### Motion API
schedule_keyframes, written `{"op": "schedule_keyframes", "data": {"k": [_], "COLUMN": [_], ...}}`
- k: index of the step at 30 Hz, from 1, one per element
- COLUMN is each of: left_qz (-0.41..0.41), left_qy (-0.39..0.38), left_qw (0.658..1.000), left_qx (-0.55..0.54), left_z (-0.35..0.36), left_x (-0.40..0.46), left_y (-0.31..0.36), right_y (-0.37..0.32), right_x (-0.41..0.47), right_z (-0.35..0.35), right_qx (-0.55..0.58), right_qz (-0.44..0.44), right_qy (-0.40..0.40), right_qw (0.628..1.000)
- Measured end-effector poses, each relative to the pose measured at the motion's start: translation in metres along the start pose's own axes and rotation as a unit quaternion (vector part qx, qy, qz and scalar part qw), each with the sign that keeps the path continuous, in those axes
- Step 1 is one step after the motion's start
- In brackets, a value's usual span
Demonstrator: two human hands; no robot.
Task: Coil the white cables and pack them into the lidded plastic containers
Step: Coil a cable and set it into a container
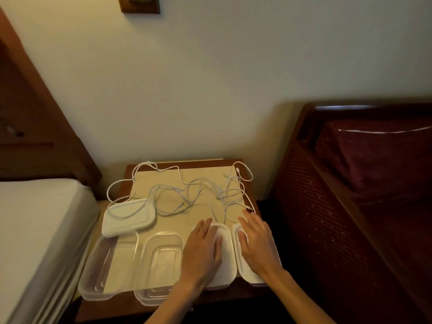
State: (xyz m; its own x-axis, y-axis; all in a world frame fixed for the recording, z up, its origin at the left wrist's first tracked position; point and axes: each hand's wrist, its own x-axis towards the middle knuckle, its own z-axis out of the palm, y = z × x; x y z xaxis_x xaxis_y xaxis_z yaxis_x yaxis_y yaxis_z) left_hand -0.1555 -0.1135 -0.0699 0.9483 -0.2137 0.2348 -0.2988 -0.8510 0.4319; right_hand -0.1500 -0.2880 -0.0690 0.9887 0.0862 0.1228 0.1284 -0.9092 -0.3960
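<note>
- Both of my forearms come in from the bottom edge, and each hand lies flat, fingers straight and slightly spread, on top of a white lidded container at the front right of the worktop (131, 170).
- My left hand (203, 249) presses palm-down on the inner lidded container (225, 258); my right hand (256, 244) rests the same way on the outer lidded container (253, 275), which sits at the worktop's right edge. The two containers lie side by side, touching or nearly so.
- Left of my left hand stands a clear open container (161, 260), and further left a second clear open container (106, 265) that overhangs the front left corner.
- Behind those, a stack of white lids (128, 217) lies tilted toward the left edge; from here I think it is more than one lid, but the light is dim.
- Uncoiled white cables (187, 190) sprawl in a loose tangle across the beige mat (205, 174) at the back half of the worktop. One loop runs over the stack of lids, and another strand ends just beside my right fingertips.
- A white mattress (35, 225) sits to the left, a dark red bed (374, 160) to the right.
</note>
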Motion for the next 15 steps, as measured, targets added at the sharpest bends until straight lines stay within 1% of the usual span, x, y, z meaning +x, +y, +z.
{"op": "schedule_keyframes", "data": {"k": [2, 3, 5, 7, 8, 9, 12, 14, 15], "left_qz": [-0.007, -0.015, -0.046, -0.069, -0.067, -0.060, -0.038, -0.014, -0.001], "left_qy": [0.062, 0.075, 0.079, 0.064, 0.047, 0.021, -0.101, -0.172, -0.185], "left_qw": [0.998, 0.997, 0.996, 0.995, 0.996, 0.997, 0.992, 0.981, 0.980], "left_qx": [0.003, 0.005, 0.008, 0.020, 0.031, 0.040, 0.071, 0.086, 0.072], "left_z": [-0.014, -0.022, -0.038, -0.051, -0.056, -0.059, -0.060, -0.050, -0.043], "left_x": [0.021, 0.033, 0.061, 0.089, 0.100, 0.111, 0.133, 0.140, 0.143], "left_y": [-0.011, -0.016, -0.032, -0.051, -0.058, -0.065, -0.075, -0.080, -0.083], "right_y": [-0.011, -0.015, -0.027, -0.038, -0.041, -0.041, -0.033, -0.026, -0.023], "right_x": [0.025, 0.038, 0.067, 0.098, 0.110, 0.124, 0.158, 0.172, 0.179], "right_z": [-0.008, -0.010, -0.016, -0.022, -0.024, -0.023, -0.019, -0.015, -0.013], "right_qx": [0.061, 0.079, 0.101, 0.090, 0.069, 0.041, -0.042, -0.042, -0.033], "right_qz": [-0.011, -0.015, -0.016, -0.029, -0.035, -0.032, 0.003, 0.020, 0.024], "right_qy": [0.064, 0.082, 0.104, 0.117, 0.106, 0.077, -0.018, -0.038, -0.038], "right_qw": [0.996, 0.993, 0.989, 0.989, 0.991, 0.996, 0.999, 0.998, 0.998]}}
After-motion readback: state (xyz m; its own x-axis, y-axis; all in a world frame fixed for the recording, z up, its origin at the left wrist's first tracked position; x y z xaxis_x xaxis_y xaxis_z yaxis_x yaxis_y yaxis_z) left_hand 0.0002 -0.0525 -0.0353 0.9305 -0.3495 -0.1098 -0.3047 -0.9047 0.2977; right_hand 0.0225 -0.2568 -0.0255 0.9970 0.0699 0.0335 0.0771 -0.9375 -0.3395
